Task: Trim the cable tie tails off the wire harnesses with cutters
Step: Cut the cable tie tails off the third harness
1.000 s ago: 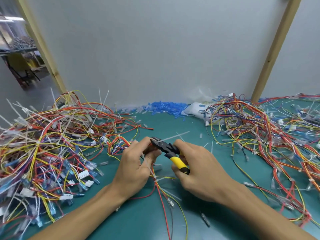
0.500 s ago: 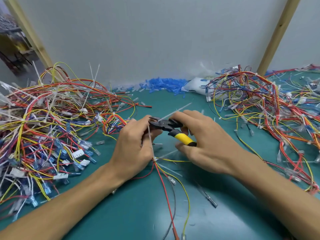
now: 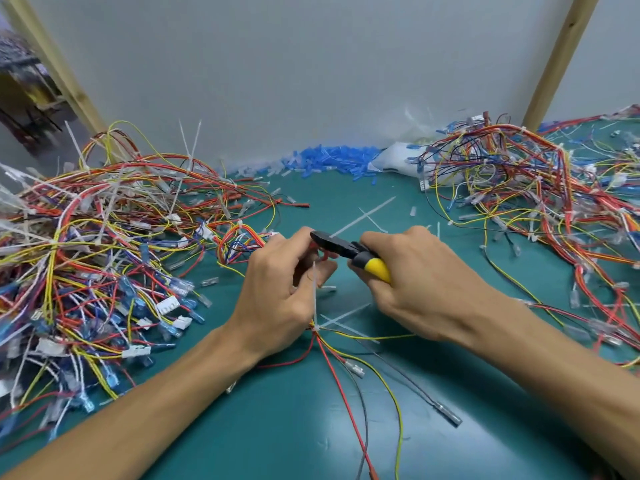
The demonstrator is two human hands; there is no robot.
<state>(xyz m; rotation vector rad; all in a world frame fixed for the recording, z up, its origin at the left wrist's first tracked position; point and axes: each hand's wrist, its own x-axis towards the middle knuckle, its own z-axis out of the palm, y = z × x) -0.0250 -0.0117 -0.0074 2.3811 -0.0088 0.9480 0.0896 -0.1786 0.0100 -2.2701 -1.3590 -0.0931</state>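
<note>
Head view: the cutters (image 3: 341, 249) are held over the table (image 3: 277, 427) between the two hands, with the black nose pointing left and reaching the fingertips of the left hand (image 3: 277, 292). The right hand (image 3: 426, 285) is turned back up, its fingers curled round the yellow handle, and only a short part of this handle shows. The left hand is also back up, with bent fingers pinching a red loop of the harness (image 3: 316, 330) just under the nose. I cannot tell whether the blades are apart or closed, or whether they touch a tie.

A white tail (image 3: 314, 299) stands up from the knot of the harness, beside the left palm. From the knot, red, yellow and grey wires run toward the near edge and are cut off there.

A pile of harnesses (image 3: 104, 254) lies to the left with many tails sticking out, and another pile (image 3: 536, 202) lies to the right. Blue pieces (image 3: 329, 161) lie along the wall.
</note>
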